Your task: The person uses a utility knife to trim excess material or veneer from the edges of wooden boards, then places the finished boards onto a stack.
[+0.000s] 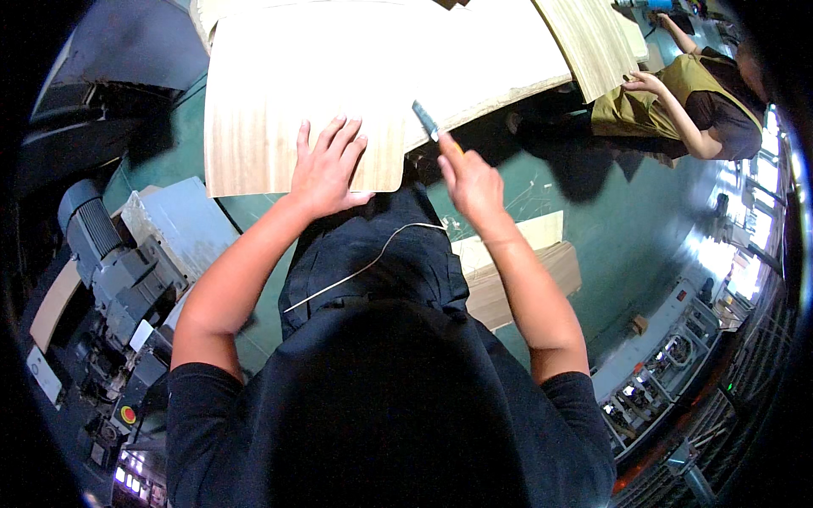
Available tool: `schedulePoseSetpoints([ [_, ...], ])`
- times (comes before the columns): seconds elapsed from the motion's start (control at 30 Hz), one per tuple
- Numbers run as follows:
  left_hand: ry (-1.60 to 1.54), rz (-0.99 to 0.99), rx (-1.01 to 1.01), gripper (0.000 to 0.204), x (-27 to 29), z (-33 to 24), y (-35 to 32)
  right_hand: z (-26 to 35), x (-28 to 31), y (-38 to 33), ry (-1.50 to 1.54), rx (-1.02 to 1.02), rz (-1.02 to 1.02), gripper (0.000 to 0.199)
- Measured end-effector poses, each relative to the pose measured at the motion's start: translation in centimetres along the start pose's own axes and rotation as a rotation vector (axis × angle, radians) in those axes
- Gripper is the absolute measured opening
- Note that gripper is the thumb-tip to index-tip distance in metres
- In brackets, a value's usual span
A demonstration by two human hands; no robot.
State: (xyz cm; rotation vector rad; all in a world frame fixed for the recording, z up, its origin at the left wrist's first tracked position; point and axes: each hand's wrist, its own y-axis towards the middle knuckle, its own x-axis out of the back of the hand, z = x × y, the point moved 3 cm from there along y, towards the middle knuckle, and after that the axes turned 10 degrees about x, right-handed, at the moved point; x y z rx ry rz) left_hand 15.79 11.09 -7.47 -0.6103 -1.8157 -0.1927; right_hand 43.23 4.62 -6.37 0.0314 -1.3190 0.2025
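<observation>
My left hand (327,171) lies with its fingers stretched out on a thin wood veneer sheet (254,144), near the sheet's front edge. The thumb sits at that edge. To its right, my right hand (472,188) is closed round the orange handle of a knife (427,123). Its broad steel blade points up and away from me, beside the sheet's right edge and apart from it. A thin pale strip (373,261) of wood lies curved across my lap.
Under the veneer is a large pale board stack (483,89). At right a co-worker (669,110) in a yellow apron touches another veneer sheet (589,42). Wood pieces (525,271) lie on the green floor by my right arm. A grey motor (93,229) stands at left.
</observation>
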Motion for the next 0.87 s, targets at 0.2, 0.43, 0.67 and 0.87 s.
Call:
schedulePoseSetpoints([
  [0.2, 0.02, 0.02, 0.014, 0.096, 0.2, 0.0, -0.1, 1.5, 1.6, 0.9, 0.427, -0.05, -0.222, 0.052],
  [0.43, -0.01, -0.013, 0.003, 0.099, -0.1, -0.1, -0.1, 5.2, -4.1, -0.7, 1.091, -0.405, -0.235, 0.056],
  [0.67, 0.043, 0.0, 0.052, 0.104, -0.3, -1.0, 0.0, 7.8, -3.3, -1.0, 1.297, -0.495, -0.295, 0.06],
  [0.87, 0.035, 0.003, 0.086, 0.104, -0.5, -2.1, 0.4, 7.9, -3.5, -1.6, 1.052, -0.45, -0.282, 0.064],
])
